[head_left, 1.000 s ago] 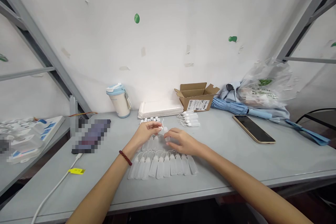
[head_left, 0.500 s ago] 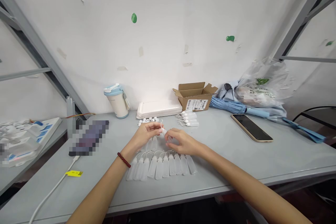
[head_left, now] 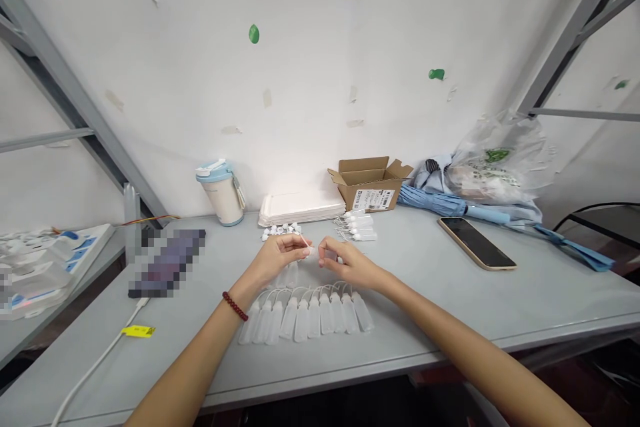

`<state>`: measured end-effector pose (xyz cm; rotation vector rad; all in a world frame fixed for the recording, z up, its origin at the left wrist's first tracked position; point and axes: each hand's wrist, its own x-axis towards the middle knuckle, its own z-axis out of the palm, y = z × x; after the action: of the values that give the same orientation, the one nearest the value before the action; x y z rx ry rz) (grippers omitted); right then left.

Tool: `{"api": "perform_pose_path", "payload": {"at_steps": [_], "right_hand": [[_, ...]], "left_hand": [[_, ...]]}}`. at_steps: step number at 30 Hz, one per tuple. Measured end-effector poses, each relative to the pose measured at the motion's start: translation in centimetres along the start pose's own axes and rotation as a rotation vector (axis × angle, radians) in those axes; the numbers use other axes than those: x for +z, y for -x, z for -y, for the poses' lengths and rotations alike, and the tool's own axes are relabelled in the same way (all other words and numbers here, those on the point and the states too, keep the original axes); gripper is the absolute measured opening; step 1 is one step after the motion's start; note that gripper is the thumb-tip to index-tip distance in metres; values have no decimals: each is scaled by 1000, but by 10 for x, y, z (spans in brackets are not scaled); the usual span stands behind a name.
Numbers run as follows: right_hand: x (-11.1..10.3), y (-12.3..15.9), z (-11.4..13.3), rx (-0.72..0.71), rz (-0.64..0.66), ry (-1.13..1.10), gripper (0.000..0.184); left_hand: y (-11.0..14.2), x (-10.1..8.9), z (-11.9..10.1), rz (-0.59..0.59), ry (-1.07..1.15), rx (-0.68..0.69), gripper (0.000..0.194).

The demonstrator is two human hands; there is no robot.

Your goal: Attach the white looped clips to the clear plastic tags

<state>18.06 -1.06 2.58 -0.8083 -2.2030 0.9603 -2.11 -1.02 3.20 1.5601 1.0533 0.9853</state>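
Note:
My left hand is closed in a pinch on a small white cap, from which a thin white strap sticks up. Just to its right, my right hand has its fingers curled around what looks like a small translucent bottle, mostly hidden by the fingers. Below both hands lies a row of translucent squeeze bottles with looped white straps at their necks. More bottles lie partly under my left hand. Beyond it sits a cluster of loose white caps.
Several capped bottles lie before an open cardboard box. White trays are stacked beside a tumbler. At right are a phone, a blue umbrella and a plastic bag. A blurred-out device with a cable is at left.
My right hand has shifted slightly up and right, and its fingers have curled in more. The strap at my left fingertips leans differently. The row of bottles lies as before.

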Motion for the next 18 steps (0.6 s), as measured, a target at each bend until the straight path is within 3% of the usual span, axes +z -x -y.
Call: {"api": "perform_pose_path", "payload": {"at_steps": [10, 18], "right_hand": [[4, -7, -8, 176, 45, -626, 28], [2, -7, -4, 242, 69, -744, 32]], "left_hand": [[0, 3, -3, -7, 99, 19, 20], [0, 1, 0, 33, 97, 15, 23]]}}
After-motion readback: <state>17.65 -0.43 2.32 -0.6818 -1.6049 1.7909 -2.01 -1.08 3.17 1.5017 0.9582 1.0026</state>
